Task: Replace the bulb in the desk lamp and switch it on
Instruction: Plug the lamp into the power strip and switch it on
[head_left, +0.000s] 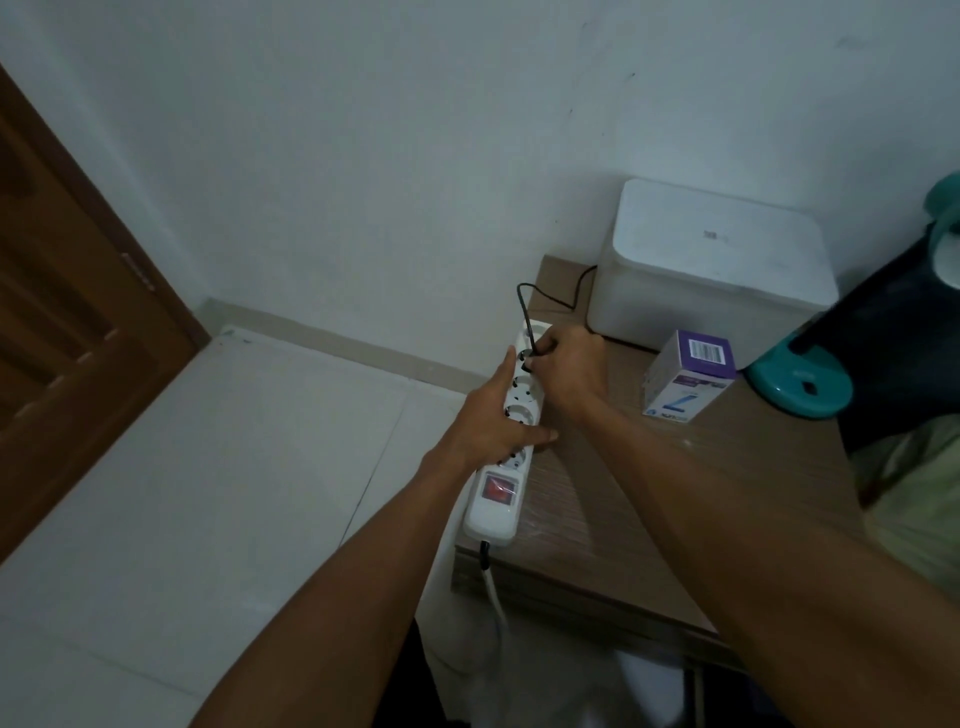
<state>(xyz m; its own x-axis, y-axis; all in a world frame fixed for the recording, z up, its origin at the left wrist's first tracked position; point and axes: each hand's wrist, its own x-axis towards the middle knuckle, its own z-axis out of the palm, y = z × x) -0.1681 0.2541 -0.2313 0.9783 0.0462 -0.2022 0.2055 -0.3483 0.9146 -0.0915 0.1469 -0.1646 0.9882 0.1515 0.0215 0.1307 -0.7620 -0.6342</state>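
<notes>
A white power strip (496, 506) with a red rocker switch lies along the left edge of a wooden table (613, 499). My left hand (488, 415) grips the strip around its middle. My right hand (569, 364) pinches a black plug (527, 358) at a socket near the strip's far end; its black cord (545, 299) loops back toward the wall. The teal lamp base (802, 384) stands at the right with the lamp head (945, 228) partly cut off by the frame edge. A purple and white bulb box (685, 376) stands beside it.
A white plastic container (711, 270) sits at the back of the table against the wall. The strip's white cable (493, 592) hangs off the table's front corner. A brown door (67, 312) is at the left, over a white tiled floor. A dark object (893, 343) leans at the right.
</notes>
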